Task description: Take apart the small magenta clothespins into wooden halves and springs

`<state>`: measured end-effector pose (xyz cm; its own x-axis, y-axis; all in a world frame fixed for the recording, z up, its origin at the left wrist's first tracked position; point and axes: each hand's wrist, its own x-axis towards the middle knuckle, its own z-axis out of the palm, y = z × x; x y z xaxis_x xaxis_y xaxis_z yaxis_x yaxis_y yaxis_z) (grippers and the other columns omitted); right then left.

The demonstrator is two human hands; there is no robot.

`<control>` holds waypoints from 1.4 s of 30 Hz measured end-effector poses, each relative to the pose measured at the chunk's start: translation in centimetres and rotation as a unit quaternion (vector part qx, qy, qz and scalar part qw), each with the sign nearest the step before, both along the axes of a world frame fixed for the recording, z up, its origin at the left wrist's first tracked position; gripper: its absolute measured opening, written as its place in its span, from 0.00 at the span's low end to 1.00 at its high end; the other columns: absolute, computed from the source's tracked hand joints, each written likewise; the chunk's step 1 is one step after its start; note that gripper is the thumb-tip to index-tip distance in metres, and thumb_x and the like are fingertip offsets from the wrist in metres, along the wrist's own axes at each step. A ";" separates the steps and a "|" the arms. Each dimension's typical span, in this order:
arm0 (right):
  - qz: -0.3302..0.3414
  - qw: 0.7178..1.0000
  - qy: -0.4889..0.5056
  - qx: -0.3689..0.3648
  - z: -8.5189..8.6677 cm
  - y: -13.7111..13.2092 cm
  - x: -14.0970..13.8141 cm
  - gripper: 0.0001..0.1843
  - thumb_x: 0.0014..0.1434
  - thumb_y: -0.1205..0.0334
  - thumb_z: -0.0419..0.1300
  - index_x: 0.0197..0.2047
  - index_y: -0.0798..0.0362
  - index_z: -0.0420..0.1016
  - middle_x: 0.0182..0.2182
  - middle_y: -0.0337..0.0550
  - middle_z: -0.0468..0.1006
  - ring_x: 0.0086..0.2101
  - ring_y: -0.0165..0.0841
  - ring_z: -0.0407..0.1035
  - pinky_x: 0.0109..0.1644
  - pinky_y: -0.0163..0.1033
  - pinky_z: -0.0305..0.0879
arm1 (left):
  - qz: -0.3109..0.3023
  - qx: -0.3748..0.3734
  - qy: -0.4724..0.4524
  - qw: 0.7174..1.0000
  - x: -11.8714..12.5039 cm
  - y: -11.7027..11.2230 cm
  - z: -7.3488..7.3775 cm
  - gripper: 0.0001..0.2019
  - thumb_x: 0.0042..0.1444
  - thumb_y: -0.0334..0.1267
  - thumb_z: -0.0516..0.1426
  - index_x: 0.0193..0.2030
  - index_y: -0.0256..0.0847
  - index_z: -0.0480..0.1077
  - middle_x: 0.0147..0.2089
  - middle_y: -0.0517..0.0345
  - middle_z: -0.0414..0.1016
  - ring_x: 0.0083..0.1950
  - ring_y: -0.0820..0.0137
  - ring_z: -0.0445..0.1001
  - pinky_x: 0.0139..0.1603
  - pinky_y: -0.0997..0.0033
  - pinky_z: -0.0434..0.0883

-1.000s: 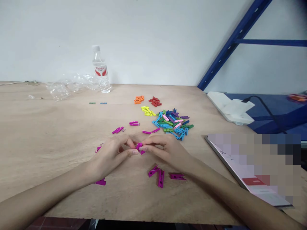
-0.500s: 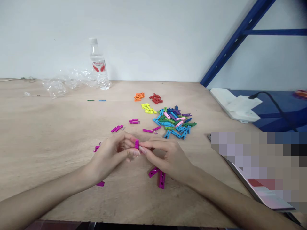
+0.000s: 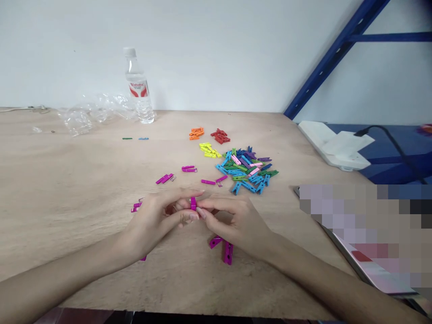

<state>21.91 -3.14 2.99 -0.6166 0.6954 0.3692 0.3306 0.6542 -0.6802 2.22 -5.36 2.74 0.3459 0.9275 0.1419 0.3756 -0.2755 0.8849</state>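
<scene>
Both my left hand (image 3: 155, 220) and my right hand (image 3: 232, 221) pinch a small magenta wooden clothespin (image 3: 193, 203) between their fingertips, above the plywood tabletop (image 3: 84, 189). Just below my right hand lie two more magenta clothespins (image 3: 216, 241) (image 3: 228, 253). Another magenta clothespin (image 3: 143, 258) is mostly hidden under my left wrist. Further magenta pins (image 3: 164, 178) (image 3: 189, 168) (image 3: 208, 182) lie beyond my fingers. A mixed pile of blue, green, purple and pink clothespins (image 3: 243, 172) sits up and to the right of my hands.
Yellow (image 3: 209, 150), orange (image 3: 196, 133) and red (image 3: 220, 136) clothespins lie in small heaps. A water bottle (image 3: 138, 87) and crumpled clear plastic (image 3: 91, 112) stand at the back. A white power strip (image 3: 337, 146) and blue shelf frame (image 3: 334, 58) are at right.
The view has tilted slightly upward, so everything sits higher in the frame. The held clothespin has turned more upright between my fingers. A magenta pin near my right wrist is now hidden.
</scene>
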 end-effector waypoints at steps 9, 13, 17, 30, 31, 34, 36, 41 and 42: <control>-0.049 0.997 -0.023 -0.059 -0.8 -0.4 -0.6 0.04 0.55 0.68 0.54 0.29 0.53 0.67 0.25 0.35 0.68 0.26 0.26 0.61 0.30 0.32 0.57 | 0.004 0.006 0.039 0.999 0.7 -0.9 0.2 0.16 0.58 0.36 0.57 0.54 0.48 0.69 0.37 0.63 0.77 0.35 0.71 0.74 0.37 0.73 0.70; -0.079 0.995 -0.053 -0.039 -1.0 -0.6 -0.7 0.07 0.52 0.71 0.53 0.25 0.53 0.62 0.22 0.33 0.64 0.24 0.25 0.58 0.29 0.32 0.54 | 0.011 0.009 0.068 0.998 1.0 -1.2 0.5 0.15 0.58 0.33 0.56 0.52 0.49 0.69 0.37 0.65 0.78 0.35 0.72 0.75 0.38 0.74 0.70; -0.091 0.994 -0.050 -0.027 -1.0 -0.6 -0.7 0.08 0.52 0.71 0.53 0.23 0.53 0.60 0.21 0.32 0.63 0.23 0.25 0.57 0.28 0.32 0.53 | 0.015 0.000 0.072 0.997 1.0 -1.3 0.5 0.15 0.58 0.32 0.55 0.51 0.49 0.69 0.37 0.66 0.78 0.36 0.72 0.76 0.37 0.75 0.71; -0.051 0.994 -0.053 -0.079 -0.4 -0.2 -0.3 0.10 0.58 0.70 0.51 0.25 0.54 0.64 0.21 0.33 0.60 0.22 0.24 0.56 0.25 0.31 0.52 | 0.022 -0.002 0.070 0.997 0.6 -0.8 0.6 0.10 0.59 0.39 0.56 0.48 0.49 0.70 0.38 0.64 0.78 0.36 0.71 0.75 0.36 0.73 0.69; -0.037 0.995 -0.057 -0.075 -0.2 -0.2 -0.3 0.11 0.58 0.70 0.50 0.25 0.54 0.64 0.21 0.33 0.59 0.22 0.24 0.55 0.25 0.31 0.51 | 0.023 -0.008 0.065 0.998 0.5 -0.7 0.6 0.09 0.59 0.39 0.56 0.46 0.48 0.70 0.36 0.64 0.77 0.34 0.71 0.75 0.34 0.73 0.69; 0.008 0.996 -0.061 -0.069 0.4 -0.1 -0.2 0.09 0.58 0.71 0.51 0.27 0.54 0.66 0.23 0.34 0.64 0.24 0.25 0.59 0.27 0.31 0.55 | 0.029 -0.018 0.040 0.999 0.4 -0.5 0.6 0.07 0.59 0.40 0.56 0.44 0.45 0.70 0.33 0.63 0.76 0.33 0.71 0.75 0.33 0.72 0.69; 0.027 0.995 -0.056 -0.075 0.6 0.0 -0.1 0.07 0.59 0.69 0.52 0.32 0.55 0.70 0.26 0.37 0.70 0.27 0.27 0.63 0.31 0.32 0.59 | 0.032 -0.025 0.031 0.999 0.4 -0.4 0.6 0.06 0.60 0.40 0.55 0.43 0.44 0.69 0.33 0.62 0.76 0.34 0.70 0.75 0.35 0.71 0.70; -0.007 0.995 -0.042 -0.093 0.3 0.4 0.4 0.10 0.61 0.62 0.55 0.42 0.52 0.76 0.34 0.39 0.78 0.32 0.29 0.69 0.34 0.33 0.62 | 0.026 -0.070 0.016 0.997 0.3 -0.4 0.8 0.07 0.61 0.41 0.54 0.42 0.43 0.66 0.29 0.61 0.75 0.32 0.70 0.76 0.33 0.71 0.70; -0.012 0.995 -0.039 -0.095 0.2 0.5 0.5 0.09 0.61 0.61 0.56 0.42 0.51 0.77 0.34 0.38 0.79 0.31 0.28 0.69 0.33 0.33 0.62 | 0.024 -0.077 0.009 0.997 0.3 -0.4 0.9 0.07 0.61 0.42 0.54 0.42 0.42 0.66 0.30 0.61 0.75 0.32 0.69 0.76 0.33 0.71 0.70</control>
